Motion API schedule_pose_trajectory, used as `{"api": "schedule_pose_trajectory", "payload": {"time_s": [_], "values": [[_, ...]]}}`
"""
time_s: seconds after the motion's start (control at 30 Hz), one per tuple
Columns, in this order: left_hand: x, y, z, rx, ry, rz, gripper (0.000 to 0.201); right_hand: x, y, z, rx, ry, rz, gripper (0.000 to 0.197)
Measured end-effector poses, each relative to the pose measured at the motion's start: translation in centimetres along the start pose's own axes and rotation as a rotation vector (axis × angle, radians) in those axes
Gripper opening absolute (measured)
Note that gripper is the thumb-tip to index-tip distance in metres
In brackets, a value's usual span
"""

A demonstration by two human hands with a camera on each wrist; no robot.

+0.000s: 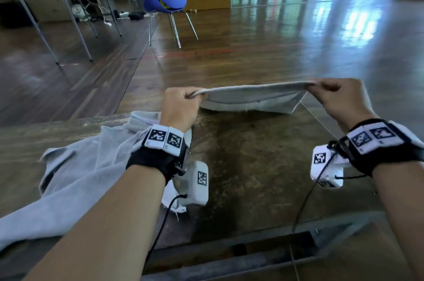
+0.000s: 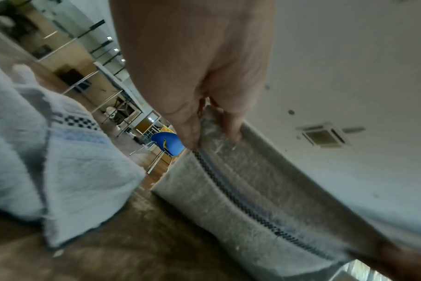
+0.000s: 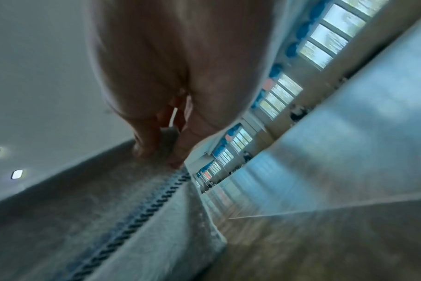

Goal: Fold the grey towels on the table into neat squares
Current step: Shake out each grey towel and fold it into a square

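At far left a loose towel [image 1: 75,173] lies crumpled on the table [image 1: 252,166], waiting. Our left hand [image 1: 179,108] pinches one top corner of the folded towel [image 1: 252,99]; our right hand [image 1: 339,101] pinches the other, fingers [image 2: 231,123] curled round the edge. It hangs taut between us, lower edge at the table's far side. We should keep tension even, lower it flat, match the corners, then press the crease.
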State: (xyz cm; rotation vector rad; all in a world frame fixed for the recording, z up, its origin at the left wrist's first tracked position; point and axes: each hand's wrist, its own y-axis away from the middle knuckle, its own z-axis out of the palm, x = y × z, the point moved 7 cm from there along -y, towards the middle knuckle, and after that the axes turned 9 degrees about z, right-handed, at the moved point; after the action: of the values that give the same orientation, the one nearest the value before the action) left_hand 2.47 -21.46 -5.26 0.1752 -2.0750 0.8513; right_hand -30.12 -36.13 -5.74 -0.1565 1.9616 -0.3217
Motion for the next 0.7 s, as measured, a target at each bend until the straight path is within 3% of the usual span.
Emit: {"api": "schedule_pose_trajectory", "payload": {"time_s": [0.13, 0.2, 0.3, 0.37, 0.5, 0.6, 0.7], "values": [[2.1, 1.9, -0.8, 0.075, 0.01, 0.158, 0.018, -3.8, 2.6, -2.7, 0.077, -0.156, -0.287, 0.022], [3.2, 2.6, -1.2, 0.083, -0.013, 0.202, 0.018, -5.1, 3.3, -3.8, 0.081, -0.137, -0.318, 0.023], [2.8, 3.4, -1.2, -0.146, -0.212, 0.14, 0.019, -4.0, 5.1, -4.0, -0.034, 0.079, -0.22, 0.024], [1.9, 4.9, -1.0, -0.335, -0.324, 0.064, 0.037, -1.7, 7.4, -4.6, -0.114, 0.186, -0.175, 0.021], [2.4, 8.5, -1.8, -0.537, -0.396, 0.028, 0.036, 1.0, 12.1, -6.0, -0.227, 0.384, -0.177, 0.021], [3.4, 10.6, -2.5, -0.581, -0.333, 0.059, 0.021, 0.8, 14.1, -8.0, -0.177, 0.359, -0.202, 0.018], [3.8, 12.2, -3.4, -0.586, -0.262, 0.079, 0.032, 0.8, 15.5, -9.7, -0.161, 0.259, -0.182, 0.022]]}}
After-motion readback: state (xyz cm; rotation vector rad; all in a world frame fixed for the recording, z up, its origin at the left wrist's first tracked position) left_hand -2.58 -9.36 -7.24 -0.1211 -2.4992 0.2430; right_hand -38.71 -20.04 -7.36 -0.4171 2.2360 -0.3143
